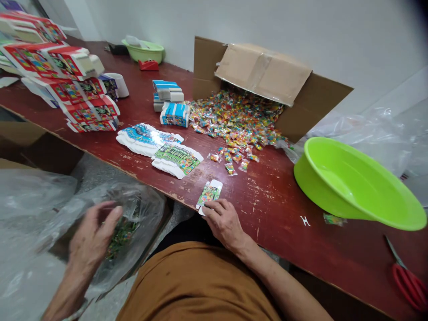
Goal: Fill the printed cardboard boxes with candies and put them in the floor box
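Note:
My right hand (224, 223) rests on the wooden table's worn red top (267, 209), its fingertips pressing a small folded printed card (209, 196) against the surface. My left hand (93, 234) hangs off the table's near edge, fingers curled and apart, above a transparent plastic bag (140, 209) holding colourful wrapped sweets. It shows nothing in its grip. Flat printed card blanks (177, 159) lie just beyond my right hand. Further back, loose wrapped sweets (237, 118) spill from a tipped cardboard box (264, 73).
A lime-green plastic basin (354, 183) sits tilted at the right, with red-handled scissors (409, 285) near the corner. Printed red boxes (63, 76) are stacked at the left, and blue boxes (170, 100) stand mid-table. A green bowl (143, 50) stands against the wall.

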The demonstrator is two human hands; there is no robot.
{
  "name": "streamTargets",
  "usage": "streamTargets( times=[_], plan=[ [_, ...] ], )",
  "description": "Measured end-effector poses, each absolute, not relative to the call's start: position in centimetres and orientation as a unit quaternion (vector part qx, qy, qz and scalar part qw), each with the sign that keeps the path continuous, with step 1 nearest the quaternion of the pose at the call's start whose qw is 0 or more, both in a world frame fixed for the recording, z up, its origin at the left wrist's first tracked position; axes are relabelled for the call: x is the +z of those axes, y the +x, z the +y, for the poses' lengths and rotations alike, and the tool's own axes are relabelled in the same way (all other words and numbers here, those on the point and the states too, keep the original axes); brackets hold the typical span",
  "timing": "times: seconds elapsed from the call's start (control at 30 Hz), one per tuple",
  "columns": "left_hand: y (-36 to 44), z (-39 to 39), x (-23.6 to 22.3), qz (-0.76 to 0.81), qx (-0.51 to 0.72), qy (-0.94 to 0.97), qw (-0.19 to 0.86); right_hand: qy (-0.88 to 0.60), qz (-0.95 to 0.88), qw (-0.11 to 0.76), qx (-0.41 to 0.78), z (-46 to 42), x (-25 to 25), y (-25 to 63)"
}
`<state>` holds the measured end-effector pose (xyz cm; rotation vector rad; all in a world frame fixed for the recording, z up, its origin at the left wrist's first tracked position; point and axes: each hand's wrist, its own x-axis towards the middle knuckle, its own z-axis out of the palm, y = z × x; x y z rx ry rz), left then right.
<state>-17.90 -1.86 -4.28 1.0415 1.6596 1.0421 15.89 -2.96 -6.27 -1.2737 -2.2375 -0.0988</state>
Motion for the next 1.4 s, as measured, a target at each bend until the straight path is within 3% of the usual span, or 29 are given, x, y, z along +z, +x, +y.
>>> streamTargets(
  times=[0.03, 0.13, 0.23, 0.4, 0.5, 0.77, 1.0, 1.23, 1.4],
  plan=[
    [-16.0, -2.2, -4.1, 0.66, 0.406, 0.394, 0.494, -0.46, -0.829, 0.314, -0.051, -3.1, -6.2, 15.6],
    [-9.2, -2.7, -3.2, 0.407, 0.239, 0.272, 0.839, -0.42, -0.813, 0.395, -0.081, -3.6, -4.9, 14.6],
    [-4.4, -2.1, -2.9, 0.239, 0.269, 0.141, 0.922, -0.373, -0.824, 0.418, -0.087, -4.8, -3.1, 13.5],
    [-3.8, -1.3, -2.8, 0.319, 0.306, 0.216, 0.871, -0.364, -0.804, 0.459, 0.101, -5.2, -1.1, 13.0],
    [-4.3, -1.8, -2.3, 0.37, 0.281, 0.341, 0.817, -0.419, -0.765, 0.472, 0.131, -3.4, -0.7, 13.4],
    [-3.4, -2.0, -0.5, 0.477, 0.227, 0.456, 0.716, -0.446, -0.818, 0.315, 0.178, -1.3, 0.8, 14.3],
    [-3.3, -1.3, 0.5, 0.413, 0.213, 0.545, 0.697, -0.461, -0.811, 0.286, 0.22, -1.5, 2.0, 14.6],
    [-3.4, -1.3, 0.1, 0.367, 0.168, 0.558, 0.725, -0.393, -0.796, 0.209, 0.41, -0.8, 2.0, 16.1],
    [-2.3, -1.3, 0.2, 0.368, 0.167, 0.526, 0.749, -0.357, -0.755, 0.248, 0.491, -0.4, 1.1, 16.1]
  ],
)
